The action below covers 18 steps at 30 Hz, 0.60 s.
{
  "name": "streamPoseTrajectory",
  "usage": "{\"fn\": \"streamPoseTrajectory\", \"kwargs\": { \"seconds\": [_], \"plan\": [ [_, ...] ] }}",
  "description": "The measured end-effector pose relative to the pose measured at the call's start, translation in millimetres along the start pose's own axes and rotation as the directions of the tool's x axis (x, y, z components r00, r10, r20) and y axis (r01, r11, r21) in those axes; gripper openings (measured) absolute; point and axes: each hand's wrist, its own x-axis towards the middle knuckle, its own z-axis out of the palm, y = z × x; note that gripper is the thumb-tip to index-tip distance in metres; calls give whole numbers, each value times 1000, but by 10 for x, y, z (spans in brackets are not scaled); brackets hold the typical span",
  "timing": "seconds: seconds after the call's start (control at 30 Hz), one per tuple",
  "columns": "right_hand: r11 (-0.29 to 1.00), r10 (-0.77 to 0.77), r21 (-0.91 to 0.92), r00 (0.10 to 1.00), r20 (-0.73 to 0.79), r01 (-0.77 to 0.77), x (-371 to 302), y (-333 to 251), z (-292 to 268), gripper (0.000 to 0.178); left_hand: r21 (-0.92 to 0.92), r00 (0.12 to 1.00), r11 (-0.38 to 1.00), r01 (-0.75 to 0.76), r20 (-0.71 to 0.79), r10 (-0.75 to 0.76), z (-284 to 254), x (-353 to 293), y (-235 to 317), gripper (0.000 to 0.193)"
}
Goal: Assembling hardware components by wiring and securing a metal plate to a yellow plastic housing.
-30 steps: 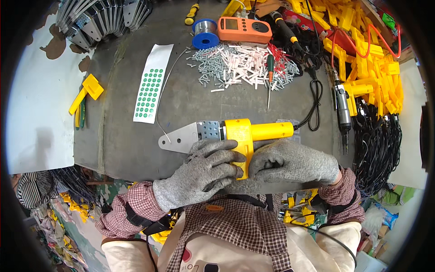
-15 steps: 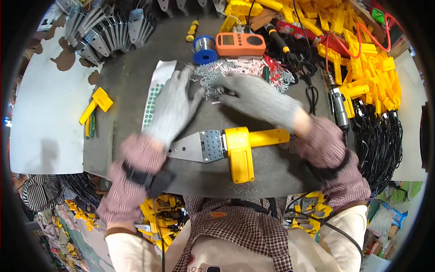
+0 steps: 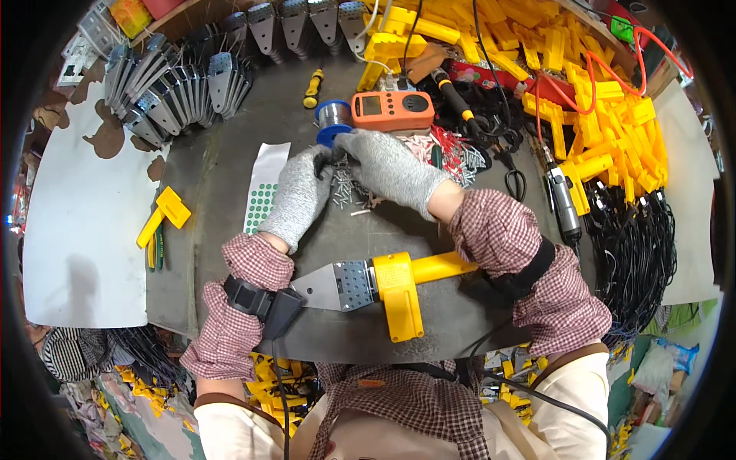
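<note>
Fingers of both gloved hands meet over the heap of small screws at the far middle of the bench: the left hand curls down onto the pile's near edge, the right hand pinches toward it from the other side, though whether either has a screw is hidden. By my reading, this is the picking-up step; the next move calls for a fine pinch on one screw. The yellow-handled tool with its grey perforated plate lies free near the body. A second ago both hands clasped that tool; now they have left it and reached forward.
</note>
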Motion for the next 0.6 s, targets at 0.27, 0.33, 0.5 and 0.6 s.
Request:
{"fn": "streamPoseTrajectory", "kwargs": {
  "seconds": [0.27, 0.33, 0.5, 0.6],
  "plan": [
    [997, -60, -63, 983, -172, 50, -799, -482, -835, 13, -311, 931, 911, 271, 325, -166, -211, -223, 386, 15],
    [990, 127, -61, 992, -5, -128, -1371, -542, -1031, 14, -479, 808, 756, 447, 578, -112, -105, -256, 707, 15],
    [934, 346, 95, 938, -8, -344, -2097, -414, -600, 21, -376, 692, 909, 182, 705, 153, 448, -280, 1224, 25],
    [948, 319, 12, 945, -66, -319, -2216, -318, -400, 23, -319, 667, 933, 167, 734, 132, 539, -322, 1323, 24]
  ]
}}
